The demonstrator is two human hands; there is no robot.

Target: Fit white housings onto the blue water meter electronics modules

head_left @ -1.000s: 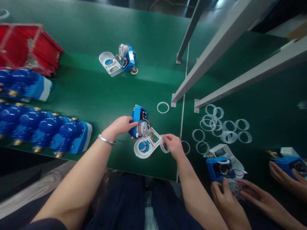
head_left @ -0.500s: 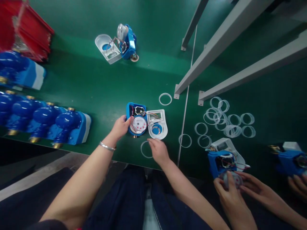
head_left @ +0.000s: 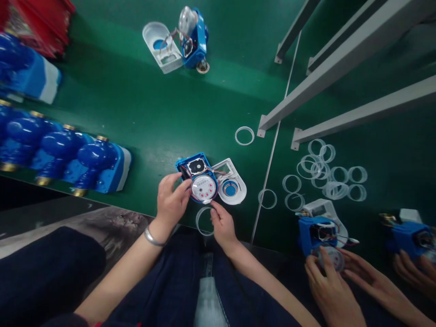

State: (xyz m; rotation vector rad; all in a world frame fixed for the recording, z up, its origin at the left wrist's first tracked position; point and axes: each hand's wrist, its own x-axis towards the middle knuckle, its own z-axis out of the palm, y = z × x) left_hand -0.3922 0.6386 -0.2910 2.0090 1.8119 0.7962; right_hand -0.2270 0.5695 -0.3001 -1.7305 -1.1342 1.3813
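In front of me on the green table lies a water meter (head_left: 203, 187) in an open blue housing, with a white dial face showing red markings. Thin wires join it to a white cover (head_left: 235, 193) lying open on its right. My left hand (head_left: 170, 200) is at the meter's left side, with its bent fingertips on the housing edge and the dial's rim. A clear plastic ring (head_left: 197, 221) is held by my right hand (head_left: 223, 225), just below the meter. The right index fingertip reaches the dial's lower edge, near a small white tab.
Blue meters (head_left: 91, 156) with brass ends are lined up at left, near a red bin (head_left: 51, 27). Another open meter (head_left: 195, 45) stands at the back. Several clear rings (head_left: 335, 190) lie at right, by grey metal legs (head_left: 327, 63). A co-worker's hands (head_left: 329, 286) hold a dial.
My left fingers have shifted up over the housing's edge. My right hand has brought the ring's side closer to the dial. The meter and its cover have turned slightly clockwise; the view has shifted.
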